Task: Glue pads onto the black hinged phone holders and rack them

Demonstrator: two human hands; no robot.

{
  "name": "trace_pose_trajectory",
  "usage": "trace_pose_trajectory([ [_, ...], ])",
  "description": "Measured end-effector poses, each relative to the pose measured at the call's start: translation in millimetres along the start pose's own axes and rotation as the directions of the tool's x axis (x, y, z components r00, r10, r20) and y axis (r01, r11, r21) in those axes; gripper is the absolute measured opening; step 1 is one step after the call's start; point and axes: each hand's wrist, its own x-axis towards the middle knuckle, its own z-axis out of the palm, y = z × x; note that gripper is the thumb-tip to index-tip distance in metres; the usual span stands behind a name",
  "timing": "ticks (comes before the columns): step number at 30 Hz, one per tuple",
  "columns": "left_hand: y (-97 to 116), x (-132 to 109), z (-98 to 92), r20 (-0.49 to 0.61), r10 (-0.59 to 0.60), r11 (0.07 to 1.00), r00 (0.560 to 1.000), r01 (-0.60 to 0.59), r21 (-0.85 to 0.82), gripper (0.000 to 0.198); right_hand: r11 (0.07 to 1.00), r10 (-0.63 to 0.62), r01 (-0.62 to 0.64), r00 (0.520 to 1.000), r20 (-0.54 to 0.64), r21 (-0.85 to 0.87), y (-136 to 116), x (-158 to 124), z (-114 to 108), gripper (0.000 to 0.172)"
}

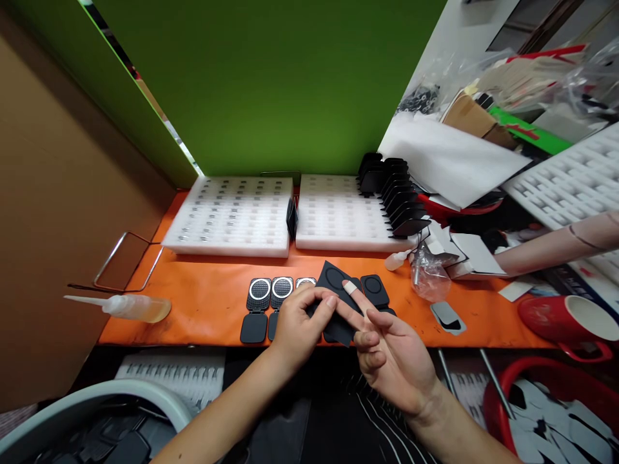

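My left hand point(302, 322) pinches the edge of a black folding holder point(334, 283) lifted over the orange mat point(203, 303). My right hand point(391, 351) steadies the same piece, its bandaged index finger pressed on the holder's face and the other fingers curled under. Just left lie open holders with silver rings point(271, 293) in a row. One black square piece point(374, 290) rests beside my right fingers.
Two white foam trays point(232, 216) point(338, 216) stand at the back, with a rack of black parts point(396, 196). A glue bottle point(130, 306) lies left, a small dropper bottle point(396, 260) right. A red cup point(565, 319), a red basket point(556, 399) and another person's arm point(556, 248) are right.
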Motion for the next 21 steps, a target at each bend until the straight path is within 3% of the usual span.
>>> trace_pose_trajectory([
  [3, -5.5, 0.3, -1.7, 0.056, -0.007, 0.999, 0.998, 0.01, -0.053, 0.013, 0.995, -0.029, 0.026, 0.999, -0.028, -0.094, -2.3, 1.5, -2.2, 0.037],
  [6, -16.3, -1.8, -2.7, 0.102, -0.045, 0.998, 0.994, 0.048, -0.032, 0.016, 0.905, -0.197, 0.135, 0.973, -0.117, -0.403, -1.5, 9.5, -13.1, 0.036],
  [7, -20.6, -3.2, -2.3, 0.112, -0.067, 0.997, 0.991, 0.071, -0.034, 0.017, 0.806, -0.32, 0.197, 0.938, -0.131, -0.557, -0.6, 13.4, -18.9, 0.033],
  [8, -24.9, -5.0, -1.4, 0.115, -0.097, 0.992, 0.989, 0.105, -0.065, 0.02, 0.652, -0.458, 0.252, 0.882, -0.107, -0.715, 0.4, 17.4, -25.4, 0.028],
  [10, -33.1, -9.2, 1.7, 0.131, -0.178, 0.956, 0.975, 0.202, -0.211, 0.038, 0.231, -0.662, 0.29, 0.746, 0.069, -0.929, 2.2, 24.8, -37.9, 0.019],
  [12, -39.6, -13.4, 5.6, 0.177, -0.267, 0.877, 0.947, 0.315, -0.362, 0.062, -0.138, -0.693, 0.255, 0.665, 0.277, -0.957, 3.2, 30.3, -46.9, 0.018],
  [13, -41.9, -15.1, 7.4, 0.21, -0.299, 0.843, 0.931, 0.361, -0.399, 0.064, -0.252, -0.671, 0.235, 0.656, 0.344, -0.939, 3.4, 32.1, -49.5, 0.019],
  [16, -44.1, -19.2, 10.1, 0.246, -0.317, 0.863, 0.916, 0.386, -0.326, 0.033, -0.38, -0.59, 0.186, 0.706, 0.392, -0.906, 2.9, 34.1, -49.7, 0.022],
  [19, -41.8, -22.1, 8.0, 0.214, -0.218, 0.966, 0.952, 0.242, -0.093, 0.018, -0.422, -0.462, 0.172, 0.804, 0.374, -0.89, 2.7, 30.9, -44.0, 0.024],
  [21, -40.4, -24.4, 4.5, 0.267, -0.14, 0.99, 0.953, 0.133, 0.047, 0.016, -0.451, -0.384, 0.19, 0.841, 0.382, -0.872, 4.0, 26.6, -41.1, 0.027],
])
